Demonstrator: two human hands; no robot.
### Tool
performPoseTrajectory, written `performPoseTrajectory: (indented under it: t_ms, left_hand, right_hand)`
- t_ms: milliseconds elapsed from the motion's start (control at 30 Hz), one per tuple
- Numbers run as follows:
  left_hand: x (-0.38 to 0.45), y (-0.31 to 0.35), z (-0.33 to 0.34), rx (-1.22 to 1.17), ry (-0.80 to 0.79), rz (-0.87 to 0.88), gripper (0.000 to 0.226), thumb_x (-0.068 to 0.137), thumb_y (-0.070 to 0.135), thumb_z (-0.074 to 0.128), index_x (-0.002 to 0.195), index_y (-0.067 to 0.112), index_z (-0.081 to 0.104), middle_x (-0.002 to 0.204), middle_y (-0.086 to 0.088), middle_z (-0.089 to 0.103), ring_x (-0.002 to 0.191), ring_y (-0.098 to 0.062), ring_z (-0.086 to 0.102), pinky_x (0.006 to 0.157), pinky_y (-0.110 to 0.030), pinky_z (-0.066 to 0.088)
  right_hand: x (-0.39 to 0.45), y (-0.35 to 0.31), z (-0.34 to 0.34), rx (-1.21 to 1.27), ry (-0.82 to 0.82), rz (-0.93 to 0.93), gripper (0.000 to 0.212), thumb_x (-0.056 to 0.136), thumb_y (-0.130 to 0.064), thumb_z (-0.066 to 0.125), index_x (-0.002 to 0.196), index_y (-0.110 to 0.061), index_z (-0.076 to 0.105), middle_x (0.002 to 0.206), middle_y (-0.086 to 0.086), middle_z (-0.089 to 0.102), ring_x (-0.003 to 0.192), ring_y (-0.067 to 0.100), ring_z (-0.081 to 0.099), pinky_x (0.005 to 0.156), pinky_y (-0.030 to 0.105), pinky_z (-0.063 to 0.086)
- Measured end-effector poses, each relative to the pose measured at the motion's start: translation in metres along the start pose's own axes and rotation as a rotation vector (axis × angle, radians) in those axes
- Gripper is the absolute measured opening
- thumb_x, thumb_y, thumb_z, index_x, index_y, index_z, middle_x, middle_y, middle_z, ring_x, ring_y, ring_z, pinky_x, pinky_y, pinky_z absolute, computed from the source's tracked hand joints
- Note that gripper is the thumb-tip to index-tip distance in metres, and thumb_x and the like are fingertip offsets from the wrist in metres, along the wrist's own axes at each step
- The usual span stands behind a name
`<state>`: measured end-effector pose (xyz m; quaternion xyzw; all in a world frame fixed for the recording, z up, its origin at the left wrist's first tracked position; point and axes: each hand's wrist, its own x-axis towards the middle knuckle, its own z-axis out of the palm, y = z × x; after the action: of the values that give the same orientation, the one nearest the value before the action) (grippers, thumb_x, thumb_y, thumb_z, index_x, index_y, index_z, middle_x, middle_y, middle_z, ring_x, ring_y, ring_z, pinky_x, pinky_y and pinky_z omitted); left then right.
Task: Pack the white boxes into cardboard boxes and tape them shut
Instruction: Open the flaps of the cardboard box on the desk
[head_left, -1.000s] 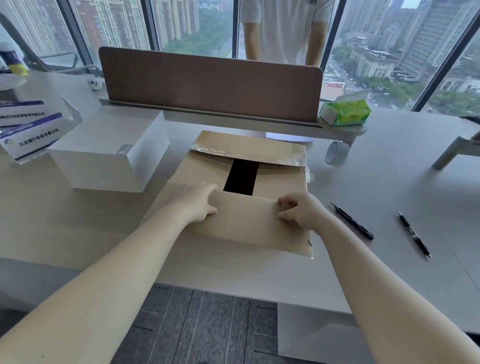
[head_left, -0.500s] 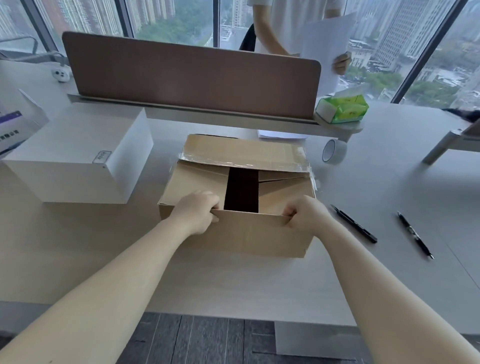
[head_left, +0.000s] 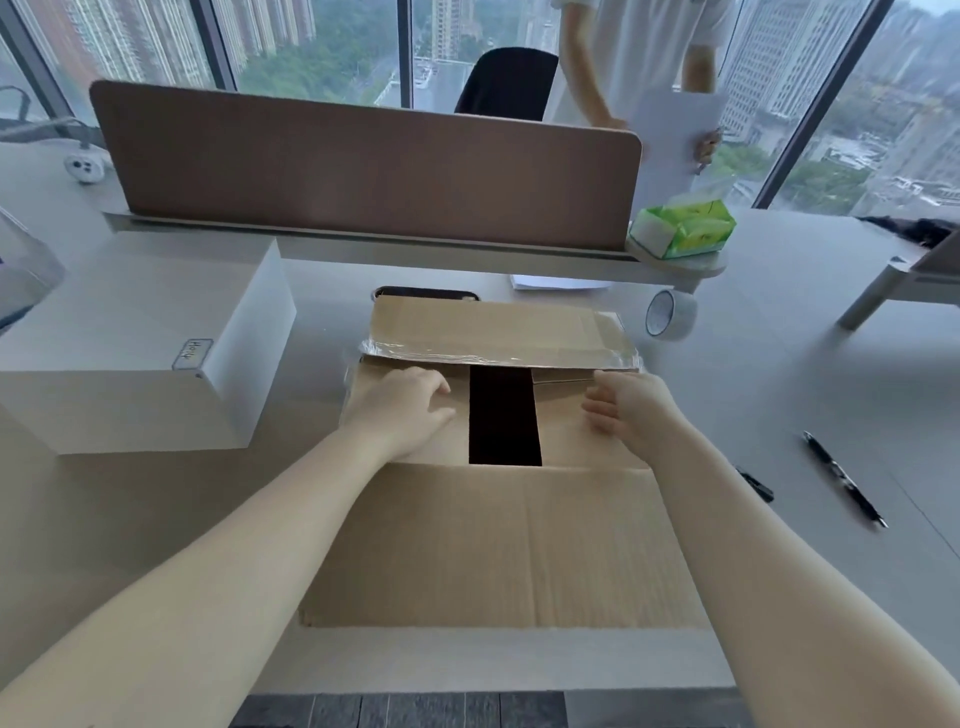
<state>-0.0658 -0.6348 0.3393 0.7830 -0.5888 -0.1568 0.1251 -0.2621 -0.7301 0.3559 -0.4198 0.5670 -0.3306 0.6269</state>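
A cardboard box (head_left: 504, 519) sits at the near edge of the table (head_left: 779, 395), midway along it. Its nearest flap hangs open toward the viewer. Past that, two inner side flaps lie folded inward with a dark gap between them; what is inside cannot be seen. The left hand (head_left: 400, 410) rests flat on the left inner flap, fingers relaxed and holding nothing. The right hand (head_left: 628, 410) hovers at the right inner flap, fingers loosely spread, also holding nothing. The far flap, edged with old clear tape, stands half raised.

To open the box well, each hand should probably lift its own inner flap outward together, so the opening clears evenly and the card does not crease.

A large white box (head_left: 140, 343) stands closed toward the table's left edge, not yet packed. A tape roll (head_left: 670, 315) stands farther back on the right, beyond the box. Two pens (head_left: 841, 478) lie near the right edge.
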Motion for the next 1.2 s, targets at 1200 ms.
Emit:
performPoseTrajectory:
  t_ms: [1200]
  left_hand:
    - [0.173,-0.001,0.008,0.154,0.191,-0.125,0.026,0.096,0.013,0.043,0.119,0.016,0.054,0.129,-0.004,0.05,0.121,-0.03,0.039,0.098,-0.037,0.032]
  right_hand:
    - [0.16,-0.036,0.033,-1.273,0.007,-0.588,0.036,0.093,-0.011,0.04,0.123,-0.024,0.056,0.135,-0.001,0.05,0.125,0.027,0.038,0.104,0.037,0.024]
